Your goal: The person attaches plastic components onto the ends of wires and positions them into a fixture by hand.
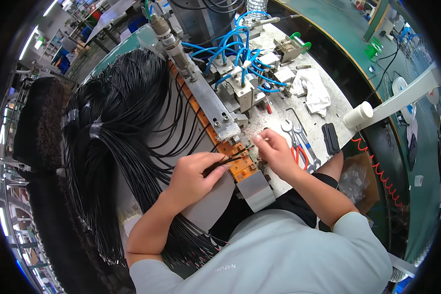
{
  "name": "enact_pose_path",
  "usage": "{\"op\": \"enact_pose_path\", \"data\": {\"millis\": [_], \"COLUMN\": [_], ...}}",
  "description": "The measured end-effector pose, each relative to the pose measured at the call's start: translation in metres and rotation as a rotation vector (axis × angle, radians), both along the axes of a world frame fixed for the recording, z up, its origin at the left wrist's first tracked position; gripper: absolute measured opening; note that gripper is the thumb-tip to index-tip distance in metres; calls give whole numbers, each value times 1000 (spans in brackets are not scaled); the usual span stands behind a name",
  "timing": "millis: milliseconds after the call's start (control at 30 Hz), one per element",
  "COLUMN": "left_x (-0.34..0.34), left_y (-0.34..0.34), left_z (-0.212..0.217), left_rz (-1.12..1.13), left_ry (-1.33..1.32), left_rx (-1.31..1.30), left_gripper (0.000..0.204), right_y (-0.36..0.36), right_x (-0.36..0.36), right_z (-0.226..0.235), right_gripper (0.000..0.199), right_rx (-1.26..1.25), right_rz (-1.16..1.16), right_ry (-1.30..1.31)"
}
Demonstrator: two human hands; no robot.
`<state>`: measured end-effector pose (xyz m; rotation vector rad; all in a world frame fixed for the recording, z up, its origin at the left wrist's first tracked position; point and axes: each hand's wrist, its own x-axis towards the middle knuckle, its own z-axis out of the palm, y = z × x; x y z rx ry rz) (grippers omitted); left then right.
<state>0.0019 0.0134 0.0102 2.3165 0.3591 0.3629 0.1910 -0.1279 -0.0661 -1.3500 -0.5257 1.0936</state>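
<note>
My left hand point(193, 176) is closed around a few black cables point(234, 158), whose stripped ends with thin coloured wires point to the right. They lie over the orange rail point(242, 168) of the machine. Just right of those ends, my right hand point(275, 153) is closed in a pinch, thumb against forefinger; what it pinches is too small to make out. Above the rail a long grey metal bar point(203, 90) runs up to the far left, ending close to my fingers. A large bundle of black cables point(117, 93) lies to my left, tied with clear tape.
On the white worktop to the right lie wrenches point(299, 134), red-handled pliers point(299, 156), a black block point(330, 138) and a white cloth point(314, 90). Blue air tubes point(225, 49) feed the machine behind. A white lamp arm point(402, 100) reaches in from the right.
</note>
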Motion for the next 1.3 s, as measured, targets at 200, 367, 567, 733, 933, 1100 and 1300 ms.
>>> {"op": "enact_pose_path", "data": {"millis": [200,367,567,733,933,1100,1300], "left_x": [0,3,2,1,0,0,-1], "left_y": [1,-2,-3,0,0,0,-2], "left_z": [6,4,6,8,9,21,11], "left_rz": [61,19,32,9,-30,61,45], "left_ry": [77,47,33,56,79,152,-20], "left_rx": [-516,-429,-360,-307,-403,-932,-457], "left_gripper": [17,18,17,17,16,16,17], "right_y": [-26,-10,-10,-11,-12,-9,2], "right_x": [-38,-38,-43,-43,-42,-30,-28], "right_z": [39,38,40,47,57,52,44], "right_gripper": [11,13,12,13,13,12,8], "right_rx": [297,352,323,228,131,287,478], "right_rz": [-64,6,24,94,185,239,126], "right_ry": [-638,-1160,-984,-874,-487,-639,-1132]}}
